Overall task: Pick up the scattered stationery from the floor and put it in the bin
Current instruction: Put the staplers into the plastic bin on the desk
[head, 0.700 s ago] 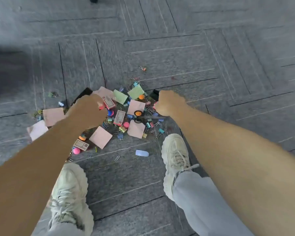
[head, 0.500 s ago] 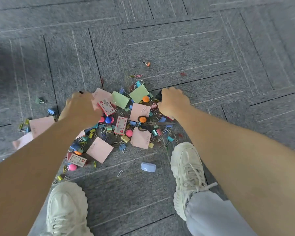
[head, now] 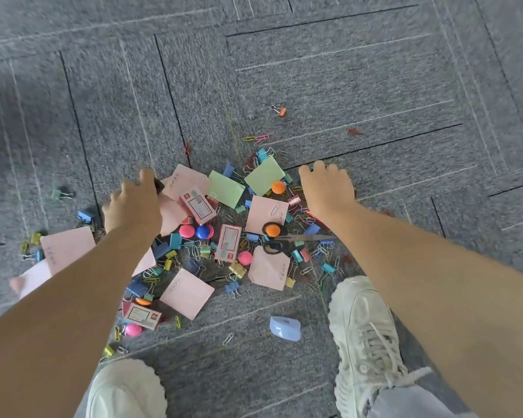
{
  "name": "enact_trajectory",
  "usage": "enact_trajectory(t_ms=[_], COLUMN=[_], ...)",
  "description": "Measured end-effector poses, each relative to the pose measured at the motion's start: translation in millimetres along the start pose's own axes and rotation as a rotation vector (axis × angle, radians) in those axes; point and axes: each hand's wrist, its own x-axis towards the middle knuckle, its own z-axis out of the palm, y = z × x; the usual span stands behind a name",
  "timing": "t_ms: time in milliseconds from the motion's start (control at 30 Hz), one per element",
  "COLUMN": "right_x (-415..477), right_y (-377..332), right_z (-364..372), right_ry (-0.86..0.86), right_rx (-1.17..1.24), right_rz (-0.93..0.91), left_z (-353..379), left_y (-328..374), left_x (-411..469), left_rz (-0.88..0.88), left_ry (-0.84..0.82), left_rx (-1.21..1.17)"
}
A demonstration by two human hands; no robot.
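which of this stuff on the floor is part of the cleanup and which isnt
For the job: pink paper notes, green paper notes, black-handled metal scissors, small coloured binder clips, round coloured plastic discs, red-and-white card boxes, pale blue plastic block.

Just there: grey carpet tiles, white lace-up sneakers.

- The carpet (head: 344,70) is showing a rough, matt grey pile.
- The notes (head: 186,292) are lying as thin matt paper.
- The boxes (head: 228,242) are looking like printed card.
- The scissors (head: 284,239) are showing black plastic loops and dull bare metal blades.
- The discs (head: 245,257) are gleaming as smooth, glossy plastic.
- The binder clips (head: 232,287) are showing smooth painted bodies and wire handles.
- The paper clips (head: 227,339) are showing thin coloured wire.
- The shoes (head: 366,336) are showing matt cream uppers and cloth laces.
- The trouser leg (head: 411,402) is showing pale matt cloth.
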Motion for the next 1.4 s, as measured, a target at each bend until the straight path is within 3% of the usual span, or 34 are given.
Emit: enact_trajectory(t_ms=[167, 367, 533, 733, 833, 1033, 1133, 1267, 1400], right_x=[-25, -98, -221, -367, -443, -584, -644, -699, -735], right_y=[-7, -17, -22, -32, -37, -61, -81, -114, -153], right_z=[-53, -160, -237, -298, -326, -360, -373, -392, -419], right_ry=[0.044, 0.022, 0.034, 0.029, -0.090, -0.421, -0.536, -0.650, -0.643], right_rx=[0.067, 0.579, 1.074, 1.420, 1.675, 2.089, 2.191, 2.299, 2.199], right_rz=[-0.093, -0.041, 0.016, -0.149, -0.238, -0.382, -0.491, -0.628, -0.760], left_z=[-36, -147, -251, -322, -335, -366, -376, -395, -417], left_y=[3, -18, -51, -104, -133, -181, -207, -239, -276], left_x=[-24, -97, -209, -369, -440, -571, -633, -708, -771], left_rz=[-0.016, 0.105, 0.172, 0.101, 0.058, 0.051, 0.083, 0.039, -0.079], left_ry=[-0.061, -0.095, -0.065, 0.074, 0.171, 0.268, 0.285, 0.435, 0.534], left_rx=[-0.075, -0.251, -0.321, -0.441, -0.557, -1.031, -1.197, -1.271, -1.249])
